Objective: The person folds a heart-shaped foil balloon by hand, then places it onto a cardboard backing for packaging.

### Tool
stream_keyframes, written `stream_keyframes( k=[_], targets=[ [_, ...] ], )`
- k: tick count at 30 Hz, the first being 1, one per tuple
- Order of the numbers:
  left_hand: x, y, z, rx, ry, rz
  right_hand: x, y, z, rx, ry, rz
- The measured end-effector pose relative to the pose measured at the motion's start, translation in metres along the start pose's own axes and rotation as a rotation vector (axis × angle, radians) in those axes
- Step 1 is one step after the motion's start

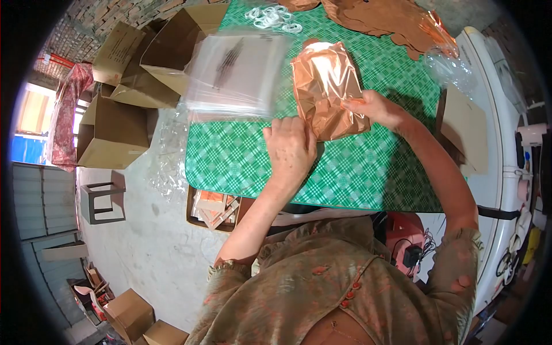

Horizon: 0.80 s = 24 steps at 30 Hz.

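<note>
A: Copper foil packet (328, 86)?
B: On the green table (236, 161), right hand (375, 109) pinching its right edge.
A: Left hand (289, 144)?
B: At its near left corner, fingers curled, can't tell if gripping.
A: Around?
B: Clear plastic bags (241, 77) left, white bands (271, 19) far side

Foil packet (329, 86) mid-desk (356, 178), plastic sleeves (247, 75) just left of it. I see loops (270, 18) behind the sleeves, a pile of flat pieces (376, 24) back right. Open cartons (118, 131) left of the desk; stool (85, 205) on the floor (155, 253), nearer than those. Box (191, 207) with small packs (213, 201) inside, below the front-left edge. Cardboard (470, 129) by the right edge.
</note>
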<state>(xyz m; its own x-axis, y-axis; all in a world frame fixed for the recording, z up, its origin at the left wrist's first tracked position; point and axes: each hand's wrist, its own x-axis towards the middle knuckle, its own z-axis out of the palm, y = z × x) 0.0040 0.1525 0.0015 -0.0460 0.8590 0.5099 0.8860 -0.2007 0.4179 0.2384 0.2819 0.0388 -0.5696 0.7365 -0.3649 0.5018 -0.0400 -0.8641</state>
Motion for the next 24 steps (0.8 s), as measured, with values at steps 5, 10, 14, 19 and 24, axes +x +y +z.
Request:
stream_keyframes(
  k=[5,10,14,19,24],
  targets=[
    [0.0,0.002,0.002,0.05,0.023,0.032,0.012,0.023,-0.001,0.062,0.022,0.014],
    [-0.001,0.002,0.001,0.077,0.01,0.061,0.004,0.005,0.0,0.064,-0.007,0.08],
    [0.003,0.002,-0.007,0.075,-0.04,0.054,0.01,0.014,0.0,-0.019,0.019,0.073],
    [0.032,0.008,-0.015,-0.046,-0.086,0.316,0.01,0.02,0.004,-0.001,0.065,-0.04],
    [0.048,-0.003,0.015,-0.134,-0.304,0.554,0.013,0.021,0.005,0.023,0.052,-0.04]
  ],
)
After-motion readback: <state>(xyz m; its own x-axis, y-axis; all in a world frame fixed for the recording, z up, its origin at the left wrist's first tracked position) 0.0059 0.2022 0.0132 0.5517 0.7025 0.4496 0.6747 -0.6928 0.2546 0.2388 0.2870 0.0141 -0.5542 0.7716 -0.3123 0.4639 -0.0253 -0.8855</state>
